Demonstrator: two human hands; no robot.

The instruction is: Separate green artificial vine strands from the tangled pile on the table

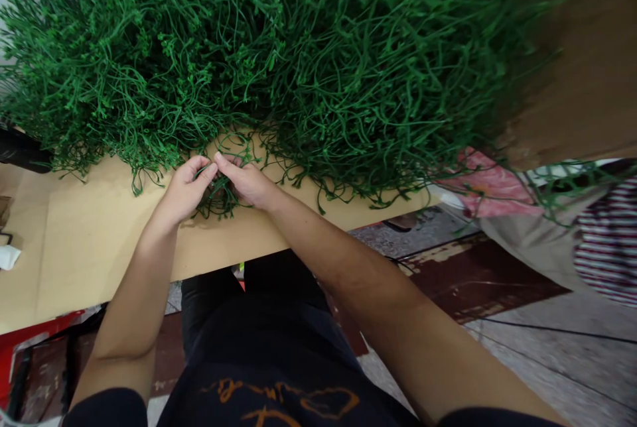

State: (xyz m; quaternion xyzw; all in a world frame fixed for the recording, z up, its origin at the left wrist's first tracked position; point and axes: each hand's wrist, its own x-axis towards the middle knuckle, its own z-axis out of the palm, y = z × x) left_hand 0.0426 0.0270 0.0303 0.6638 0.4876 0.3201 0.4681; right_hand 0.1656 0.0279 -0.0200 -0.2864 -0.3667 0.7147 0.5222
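A great heap of thin green plastic plant stems (pixel 378 82) covers the back of the table. At its front edge my left hand (pixel 188 187) and my right hand (pixel 245 180) meet, thumbs almost touching. Both are closed in a pinch on a small bunch of green plastic stems (pixel 219 198), which hangs below the fingers just above the table. The fingertips are partly hidden behind the thumbs and stems. Stray stems curl on the tabletop around my right hand.
The pale wooden table (pixel 99 235) ends close to my body. A brown cardboard surface (pixel 572 82) rises at the right, beside pink patterned cloth (pixel 497 185). A person in a striped garment (pixel 607 241) is at the right edge. A black object (pixel 24 152) lies at the left.
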